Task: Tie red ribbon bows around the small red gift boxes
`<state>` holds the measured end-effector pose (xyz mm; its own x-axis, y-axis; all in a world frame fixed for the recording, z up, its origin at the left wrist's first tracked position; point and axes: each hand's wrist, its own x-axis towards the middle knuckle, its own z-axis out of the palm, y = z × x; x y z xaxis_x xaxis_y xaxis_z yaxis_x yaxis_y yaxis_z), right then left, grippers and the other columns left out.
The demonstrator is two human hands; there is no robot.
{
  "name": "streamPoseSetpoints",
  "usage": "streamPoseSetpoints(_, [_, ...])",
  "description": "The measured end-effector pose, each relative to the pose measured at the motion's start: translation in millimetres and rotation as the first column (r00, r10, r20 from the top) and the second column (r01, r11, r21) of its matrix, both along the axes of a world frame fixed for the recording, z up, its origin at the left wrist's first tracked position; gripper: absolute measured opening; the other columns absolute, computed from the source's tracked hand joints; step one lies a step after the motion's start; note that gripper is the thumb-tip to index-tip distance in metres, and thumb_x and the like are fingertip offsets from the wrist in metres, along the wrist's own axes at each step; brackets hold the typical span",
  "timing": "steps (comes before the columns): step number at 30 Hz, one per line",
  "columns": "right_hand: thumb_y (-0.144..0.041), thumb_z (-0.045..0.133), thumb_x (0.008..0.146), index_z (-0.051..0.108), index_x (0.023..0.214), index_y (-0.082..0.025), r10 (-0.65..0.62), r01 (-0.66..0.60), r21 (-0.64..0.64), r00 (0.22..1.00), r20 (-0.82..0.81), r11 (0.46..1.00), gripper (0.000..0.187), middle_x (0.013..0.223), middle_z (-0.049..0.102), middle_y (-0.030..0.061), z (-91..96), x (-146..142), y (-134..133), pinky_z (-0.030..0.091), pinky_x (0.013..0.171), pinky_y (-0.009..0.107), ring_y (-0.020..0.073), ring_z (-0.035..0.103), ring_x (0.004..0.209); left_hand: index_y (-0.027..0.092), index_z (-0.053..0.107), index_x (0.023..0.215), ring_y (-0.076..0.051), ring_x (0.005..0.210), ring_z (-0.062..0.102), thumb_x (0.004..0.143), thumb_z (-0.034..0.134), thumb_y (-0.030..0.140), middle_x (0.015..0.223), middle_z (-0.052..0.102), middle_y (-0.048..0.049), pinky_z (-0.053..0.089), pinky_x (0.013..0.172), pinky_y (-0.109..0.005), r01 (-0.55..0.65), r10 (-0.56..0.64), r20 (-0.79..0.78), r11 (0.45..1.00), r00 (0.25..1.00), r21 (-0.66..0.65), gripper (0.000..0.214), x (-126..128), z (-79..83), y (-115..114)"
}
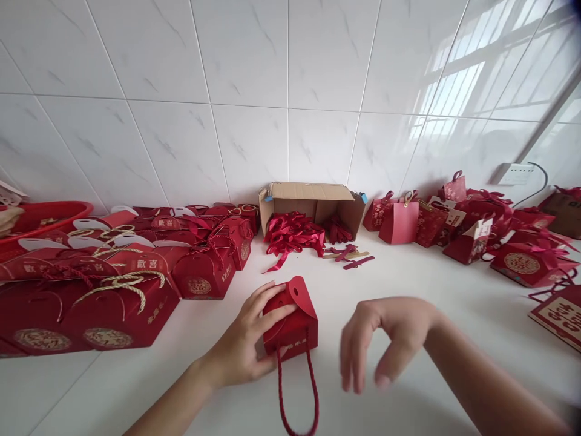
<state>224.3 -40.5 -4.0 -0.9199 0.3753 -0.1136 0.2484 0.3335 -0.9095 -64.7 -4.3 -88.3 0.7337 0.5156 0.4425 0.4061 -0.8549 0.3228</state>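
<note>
My left hand (247,342) grips a small red gift box (293,321) on the white counter (399,272), fingers wrapped over its left side and top flap. A red rope handle (297,393) hangs from the box toward me. My right hand (385,339) hovers just right of the box, fingers curled loosely downward and apart, holding nothing; it is slightly blurred.
Stacked red gift boxes with rope handles (104,278) fill the left side, beside a red basin (40,218). An open cardboard box (313,206) spilling red ribbons (293,236) sits by the tiled wall. More red boxes and bags (476,233) crowd the right, near a wall socket (515,174).
</note>
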Motion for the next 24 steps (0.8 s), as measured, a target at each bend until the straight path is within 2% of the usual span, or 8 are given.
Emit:
streamPoseSetpoints(3, [-0.031,0.06,0.082,0.072,0.1,-0.019,-0.115,0.108,0.069,0.987,0.116,0.992,0.024,0.099,0.073,0.0051,-16.9,4.7,52.9,0.053,0.082,0.031,0.0203,0.069,0.091,0.037,0.03,0.139,-0.04,0.137,0.019,0.073,0.061,0.019,0.15,0.024,-0.0058,0.029,0.106,-0.06,0.0,0.001,0.027,1.0,1.0,-0.016,0.075,1.1,-4.2,0.5])
streamPoseSetpoints(4, [-0.03,0.056,0.085,0.072,0.095,-0.019,-0.354,0.326,0.242,0.932,0.079,0.914,0.023,0.092,0.074,0.0047,-28.8,-0.2,71.8,0.055,0.078,0.031,0.0197,0.07,0.085,0.036,0.028,0.14,-0.039,0.137,0.019,0.072,0.061,0.018,0.15,0.025,-0.0061,0.029,0.106,-0.06,0.005,-0.005,0.038,1.0,0.999,-0.018,0.077,1.7,-5.2,0.5])
streamPoseSetpoints(5, [-0.029,0.054,0.086,0.073,0.092,-0.019,-0.597,0.543,0.429,0.802,-0.012,0.722,0.022,0.087,0.074,0.0051,-42.2,-8.0,90.0,0.056,0.073,0.032,0.0196,0.07,0.077,0.036,0.027,0.14,-0.039,0.137,0.02,0.072,0.06,0.018,0.15,0.025,-0.0063,0.029,0.106,-0.059,0.013,-0.012,0.049,1.0,0.999,-0.019,0.078,2.3,-5.9,0.4])
streamPoseSetpoints(7, [-0.023,0.052,0.085,0.068,0.107,-0.016,-0.705,0.637,0.526,0.703,-0.096,0.563,0.028,0.105,0.069,0.0124,-68.1,-29.2,121.4,0.053,0.08,0.041,0.0242,0.067,0.086,0.035,0.027,0.141,-0.038,0.137,0.021,0.071,0.06,0.018,0.149,0.027,-0.0063,0.028,0.107,-0.059,0.028,-0.027,0.068,0.999,0.997,-0.019,0.079,3.2,-5.9,0.0])
streamPoseSetpoints(11, [-0.017,0.064,0.075,0.063,0.118,-0.028,-0.649,0.607,0.596,0.739,-0.18,0.526,0.044,0.13,0.056,0.0059,-99.4,-75.8,159.0,0.04,0.099,0.046,0.0286,0.053,0.115,0.032,0.033,0.137,-0.038,0.136,0.022,0.068,0.062,0.02,0.147,0.031,-0.0069,0.027,0.108,-0.057,0.036,-0.032,0.079,0.998,0.996,-0.053,0.076,2.5,-1.9,-1.6])
streamPoseSetpoints(14, [-0.017,0.071,0.069,0.072,0.092,-0.03,-0.64,0.627,0.602,0.731,-0.236,0.494,0.026,0.126,0.06,0.004,-106.6,-99.4,170.9,0.028,0.105,0.056,0.0343,0.045,0.121,0.03,0.038,0.134,-0.038,0.136,0.022,0.067,0.064,0.022,0.147,0.032,-0.0078,0.028,0.108,-0.057,0.027,-0.022,0.048,0.995,0.999,-0.094,0.072,0.5,1.4,-2.9])
streamPoseSetpoints(17, [-0.025,0.071,0.072,0.071,0.071,-0.026,-0.669,0.713,0.552,0.664,-0.333,0.432,0.001,0.114,0.066,0.0063,-101.2,-103.8,173.9,0.031,0.102,0.056,0.0348,0.048,0.116,0.029,0.039,0.134,-0.038,0.137,0.021,0.069,0.065,0.026,0.148,0.031,-0.0088,0.027,0.108,-0.057,0.023,-0.019,0.033,0.994,0.999,-0.103,0.07,0.0,2.4,-3.1])
streamPoseSetpoints(24, [-0.055,0.044,0.087,0.065,0.091,-0.016,-0.726,0.93,0.277,0.364,-0.584,0.244,0.044,0.083,0.067,0.0062,-16.2,-35.2,137.0,0.048,0.063,0.03,0.0171,0.062,0.071,0.028,0.039,0.133,-0.036,0.137,0.02,0.073,0.064,0.027,0.145,0.033,-0.0083,0.028,0.109,-0.056,0.029,-0.024,0.061,0.997,0.998,-0.076,0.065,4.3,-5.1,2.6])
